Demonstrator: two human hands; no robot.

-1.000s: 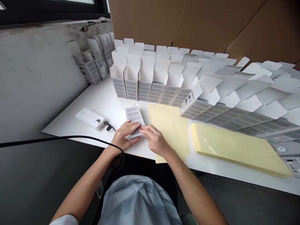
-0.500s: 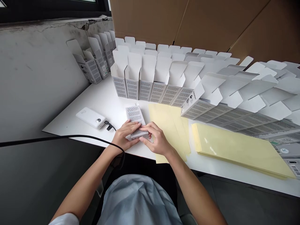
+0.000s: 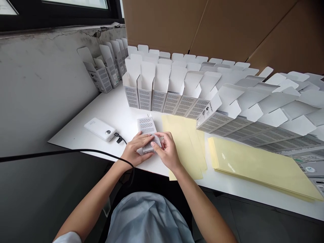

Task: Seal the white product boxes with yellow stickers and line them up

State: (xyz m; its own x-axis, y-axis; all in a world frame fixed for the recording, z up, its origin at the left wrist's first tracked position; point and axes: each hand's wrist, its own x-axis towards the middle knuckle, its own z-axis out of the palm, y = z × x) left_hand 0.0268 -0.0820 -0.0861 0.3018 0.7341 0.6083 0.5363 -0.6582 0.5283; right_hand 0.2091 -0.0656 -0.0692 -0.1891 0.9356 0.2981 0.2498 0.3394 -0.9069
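A small white printed box point(image 3: 146, 125) lies flat on the table, its face covered in lines of fine text. My left hand point(image 3: 135, 148) grips its left side, fingers across the top and thumb along the near end. Over the box's right edge is my right hand point(image 3: 167, 148), with thumb and index finger bent toward each other on the printed face and the other fingers curled. Whether anything small sits between those fingertips is too fine to see. Yellow sheets point(image 3: 181, 138) lie beside the right hand.
Rows of open-topped white boxes point(image 3: 158, 98) stand behind, more by the wall point(image 3: 101, 79). A stack of yellow sheets point(image 3: 258, 165) is at right. A white power bank point(image 3: 98, 128) lies left, its black cable point(image 3: 76, 151) crossing near my left wrist. Brown cardboard point(image 3: 162, 23) rises behind.
My right hand has shifted from gripping the box's near right corner, its thumb now up on the printed face. My left hand keeps its hold. The view has tilted slightly.
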